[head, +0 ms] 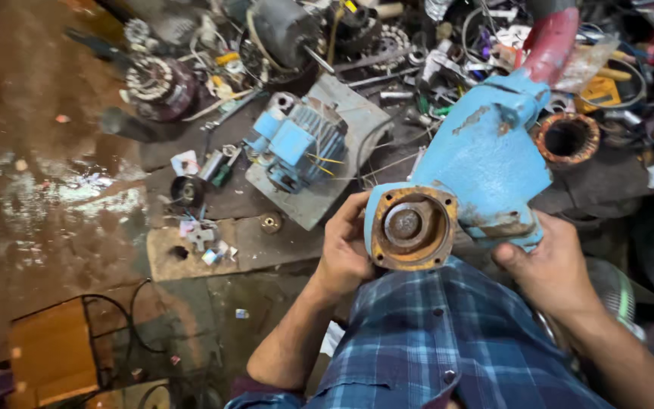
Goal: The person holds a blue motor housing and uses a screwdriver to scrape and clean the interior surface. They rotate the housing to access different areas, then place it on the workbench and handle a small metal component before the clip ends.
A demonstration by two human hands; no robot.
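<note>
A large light-blue pump casing point(478, 163) with rust patches rests over my lap, its round rusty flange point(412, 228) facing up at me. My left hand point(344, 250) grips the casing at the left side of that flange. My right hand point(550, 265) holds the casing's lower right edge from beneath. The far end of the casing joins a red part point(552, 42). My blue plaid clothing point(440, 341) fills the bottom of the view.
A blue electric motor point(297, 144) lies on a grey slab point(357, 121) ahead on the left. A rusty ring-shaped stator point(567, 138) sits to the right. Motors, windings, wires and tools crowd the back. An orange box point(51, 352) stands on the wet floor point(47, 197) at the lower left.
</note>
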